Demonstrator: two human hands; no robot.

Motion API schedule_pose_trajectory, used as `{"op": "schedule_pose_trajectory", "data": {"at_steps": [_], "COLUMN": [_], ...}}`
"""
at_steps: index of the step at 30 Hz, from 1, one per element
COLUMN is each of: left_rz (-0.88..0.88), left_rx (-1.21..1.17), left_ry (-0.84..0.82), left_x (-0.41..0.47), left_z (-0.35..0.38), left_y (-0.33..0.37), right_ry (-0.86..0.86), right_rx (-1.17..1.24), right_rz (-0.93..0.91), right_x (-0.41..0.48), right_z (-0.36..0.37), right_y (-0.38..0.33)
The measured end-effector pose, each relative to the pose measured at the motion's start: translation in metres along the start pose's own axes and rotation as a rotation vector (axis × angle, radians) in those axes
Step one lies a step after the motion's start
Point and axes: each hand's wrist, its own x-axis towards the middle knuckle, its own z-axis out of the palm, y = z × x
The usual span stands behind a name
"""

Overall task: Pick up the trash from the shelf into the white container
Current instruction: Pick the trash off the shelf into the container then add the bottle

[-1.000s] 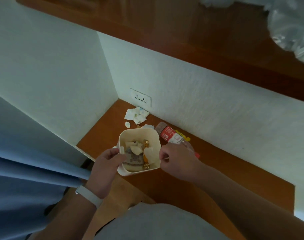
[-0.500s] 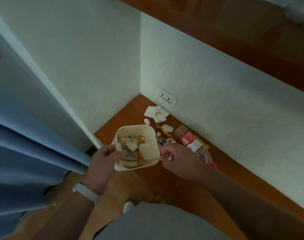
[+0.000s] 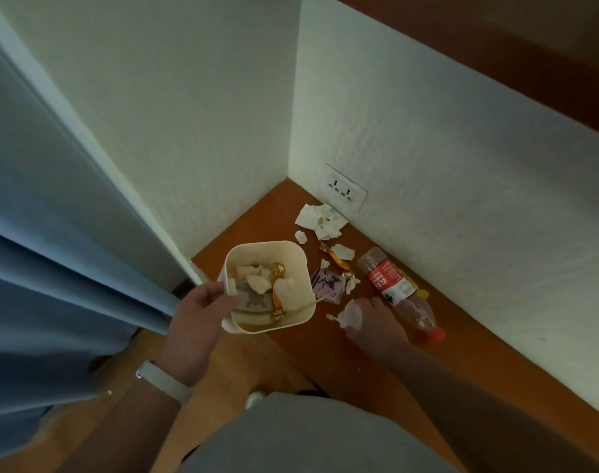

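My left hand (image 3: 195,322) grips the near-left rim of the white container (image 3: 299,254), held over the shelf corner. Inside it lie paper scraps, gold wrappers and a thin stick. My right hand (image 3: 379,326) rests low on the wooden shelf (image 3: 461,353), blurred, with its fingers pinched on a white paper scrap (image 3: 350,315). Just right of that hand lies a clear plastic bottle (image 3: 390,285) with a red label. A purple wrapper (image 3: 328,285), a gold wrapper (image 3: 335,259) and a pile of torn tissue (image 3: 320,218) are scattered toward the corner.
White walls close the shelf at the back and left, with a wall socket (image 3: 344,191) just above the tissue pile. A blue curtain (image 3: 52,302) hangs at the left. A dark wooden ledge runs overhead at the top right.
My right hand left the container's rim and dropped to the shelf beside the bottle, onto a paper scrap. The view swung left and down. The container stays in my left hand.
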Motion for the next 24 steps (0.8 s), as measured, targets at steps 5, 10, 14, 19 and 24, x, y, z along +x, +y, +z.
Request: {"op": "schedule_pose_trajectory", "data": {"at_steps": [5, 10, 14, 19, 24], "left_rz": [0.022, 0.027, 0.033, 0.037, 0.043], "left_rx": [0.006, 0.000, 0.010, 0.007, -0.014], "left_ry": [0.012, 0.024, 0.022, -0.001, -0.020], "left_x": [0.001, 0.005, 0.006, 0.004, -0.001], "left_z": [0.002, 0.006, 0.009, 0.009, 0.010], "left_y": [0.004, 0.005, 0.003, -0.001, -0.002], "right_ry": [-0.022, -0.039, 0.056, 0.236, 0.380], "right_rx": [-0.043, -0.041, 0.044, 0.220, 0.322], "right_rz": [-0.068, -0.084, -0.077, -0.148, -0.295], "right_x": [0.012, 0.015, 0.008, -0.016, -0.048], "right_z": [0.006, 0.007, -0.003, -0.043, -0.081], "right_y": [0.003, 0.003, -0.008, -0.038, -0.077]}}
